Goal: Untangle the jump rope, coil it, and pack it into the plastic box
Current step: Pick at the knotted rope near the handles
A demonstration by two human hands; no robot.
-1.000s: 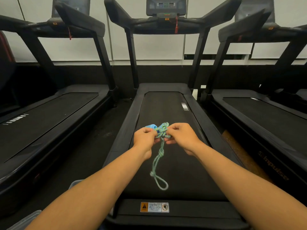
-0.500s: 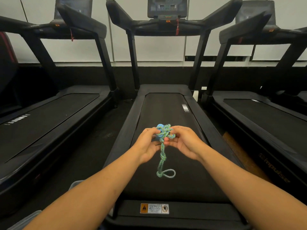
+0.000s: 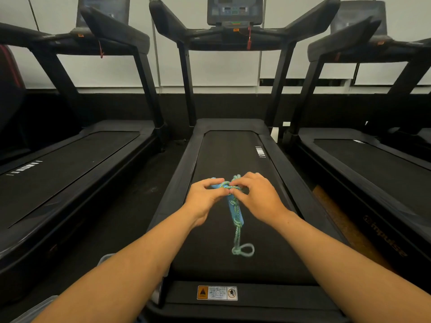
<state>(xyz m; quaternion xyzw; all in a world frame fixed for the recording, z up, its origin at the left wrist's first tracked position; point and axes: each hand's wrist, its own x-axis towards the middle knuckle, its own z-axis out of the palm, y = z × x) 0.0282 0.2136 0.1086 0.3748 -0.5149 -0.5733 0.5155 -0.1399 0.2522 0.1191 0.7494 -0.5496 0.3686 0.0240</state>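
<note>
A green braided jump rope (image 3: 236, 231) with blue handles hangs in a knotted bundle over the middle treadmill's belt. My left hand (image 3: 204, 198) pinches the top of the tangle from the left. My right hand (image 3: 256, 197) pinches it from the right, fingertips almost meeting. One blue handle (image 3: 234, 212) hangs down below my hands with rope wound round it. A small loop (image 3: 245, 249) dangles at the bottom. A clear plastic box (image 3: 107, 258) shows only as a corner behind my left forearm.
The middle treadmill (image 3: 233, 155) stretches ahead, with its console at the top. Two more treadmills stand on the left (image 3: 70, 159) and the right (image 3: 373, 164). Dark floor lies between them. Another clear plastic edge (image 3: 35, 308) sits at the bottom left.
The blue handle has swung down from the top of the bundle and now hangs below my hands. My fingers have shifted on the knot; the bottom loop has turned sideways.
</note>
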